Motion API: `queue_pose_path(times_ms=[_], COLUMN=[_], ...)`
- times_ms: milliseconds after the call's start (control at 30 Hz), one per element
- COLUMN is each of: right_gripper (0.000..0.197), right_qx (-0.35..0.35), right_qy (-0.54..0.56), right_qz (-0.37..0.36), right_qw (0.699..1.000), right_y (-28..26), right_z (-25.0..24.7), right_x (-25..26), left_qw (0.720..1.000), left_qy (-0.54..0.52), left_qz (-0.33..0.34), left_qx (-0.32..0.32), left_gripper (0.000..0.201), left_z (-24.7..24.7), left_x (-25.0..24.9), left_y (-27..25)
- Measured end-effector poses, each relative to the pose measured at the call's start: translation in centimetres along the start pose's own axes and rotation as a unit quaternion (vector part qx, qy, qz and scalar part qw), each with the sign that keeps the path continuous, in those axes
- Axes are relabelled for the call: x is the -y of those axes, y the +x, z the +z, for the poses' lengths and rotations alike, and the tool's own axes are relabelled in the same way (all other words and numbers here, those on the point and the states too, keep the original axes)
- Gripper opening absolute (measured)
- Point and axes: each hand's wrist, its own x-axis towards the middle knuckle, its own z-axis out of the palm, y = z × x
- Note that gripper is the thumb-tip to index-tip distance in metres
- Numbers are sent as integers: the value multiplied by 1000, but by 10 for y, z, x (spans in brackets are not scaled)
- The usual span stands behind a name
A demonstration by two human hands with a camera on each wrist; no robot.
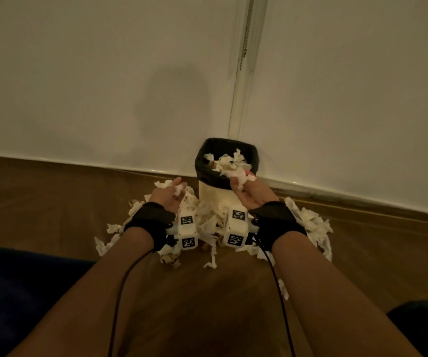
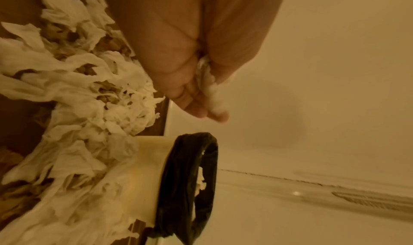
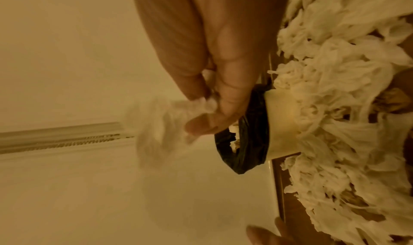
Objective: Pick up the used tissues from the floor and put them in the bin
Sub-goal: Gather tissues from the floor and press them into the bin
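Note:
A small cream bin with a black liner stands against the wall, several white tissues inside it. My right hand holds a clump of tissue over the bin's near right rim; in the right wrist view the fingers pinch the blurred tissue. My left hand is lower, left of the bin, gripping a smaller wad; the left wrist view shows this wad between thumb and fingers. Several crumpled tissues lie on the wood floor around the bin's base.
White wall and skirting run behind the bin, with a vertical door seam above it. Tissue scraps spread left and right on the brown floor. Dark blue fabric fills the lower left corner.

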Motion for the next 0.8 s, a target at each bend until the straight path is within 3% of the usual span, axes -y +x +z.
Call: queue_pose_path(times_ms=[100,200,367,467,533,567,667,800], right_gripper=[45,27,20,12,24,33,46,40], right_qx=[-1,-1,8,22,20,19,8,-20], right_qy=[-28,-79,-52,-79,-90,-92,-102,-193], right_qz=[-27,-52,-46,-47,-46,-45,-47,-97], right_qw=[999,996,998,996,995,995,994,976], right_y=[-19,-42,-72,-86,-91,-92,-88,-72], right_z=[5,16,33,49,57,61,67,69], right_x=[17,35,57,66,70,73,81,83], left_qw=[999,998,992,988,982,979,962,932], left_qy=[-29,-22,62,111,159,180,241,323], left_qz=[24,55,104,98,84,83,123,157], left_qx=[33,29,20,40,54,53,29,43], left_gripper=[42,27,38,22,54,60,29,42], left_z=[15,32,50,62,73,78,97,120], left_x=[-11,-27,-55,-74,-82,-84,-89,-89], left_y=[-20,-45,-74,-92,-100,-101,-100,-84])
